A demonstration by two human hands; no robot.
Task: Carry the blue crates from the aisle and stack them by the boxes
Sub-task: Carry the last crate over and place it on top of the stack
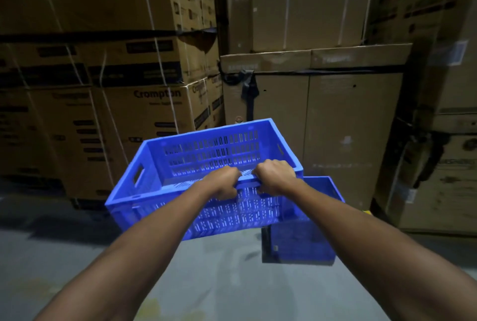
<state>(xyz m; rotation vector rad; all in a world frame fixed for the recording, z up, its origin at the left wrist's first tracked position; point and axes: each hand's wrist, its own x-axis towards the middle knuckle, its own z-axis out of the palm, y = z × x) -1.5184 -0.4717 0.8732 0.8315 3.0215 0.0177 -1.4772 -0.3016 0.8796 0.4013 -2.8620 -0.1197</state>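
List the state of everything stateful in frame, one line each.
carried crate: off the floor, tilted, nothing seen inside
left hand: grips the carried crate's near rim
right hand: grips the same rim, beside the left hand
floor crate: upright on the floor by the boxes, partly hidden
Crompton boxes: closed, strapped, stacked
plain boxes: closed, stacked
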